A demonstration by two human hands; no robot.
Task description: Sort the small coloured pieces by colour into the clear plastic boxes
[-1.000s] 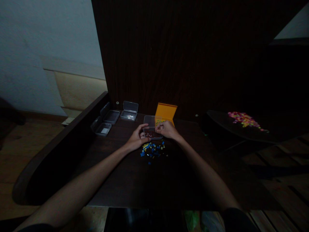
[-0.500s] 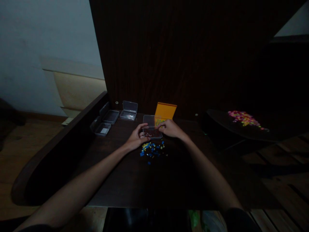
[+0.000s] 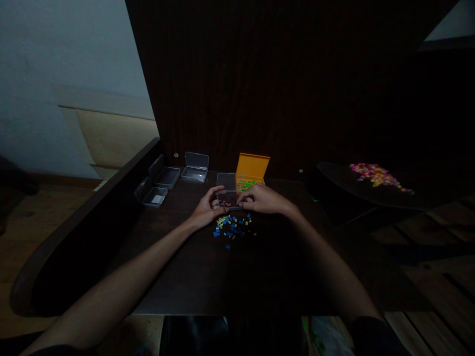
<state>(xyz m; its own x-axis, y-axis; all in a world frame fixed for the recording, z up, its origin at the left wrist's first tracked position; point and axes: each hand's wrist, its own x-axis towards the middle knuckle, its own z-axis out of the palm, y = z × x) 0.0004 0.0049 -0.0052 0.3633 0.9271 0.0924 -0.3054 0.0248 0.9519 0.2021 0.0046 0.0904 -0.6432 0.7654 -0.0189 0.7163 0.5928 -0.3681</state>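
Note:
My left hand grips the left side of an open clear plastic box, its thumb near the front edge and its fingers round the side. Small pale pieces lie inside the box. Over the box's right part my right hand is bent down, with thumb and fingers drawn together in a pinch; anything between the fingertips is too small to make out. Just in front of the box lies a loose heap of tiny blue and yellow pieces. An open orange box with green pieces in it stands behind the right hand.
Several open clear boxes stand at the back left, among them one by the wall and one holding a white slip. A raised wooden side edges the table's left. Pink and yellow pieces lie on a dark surface at right.
My right hand has moved a little left and lower, further over the clear box. The left hand keeps its hold on the box. The whole view has shifted slightly.

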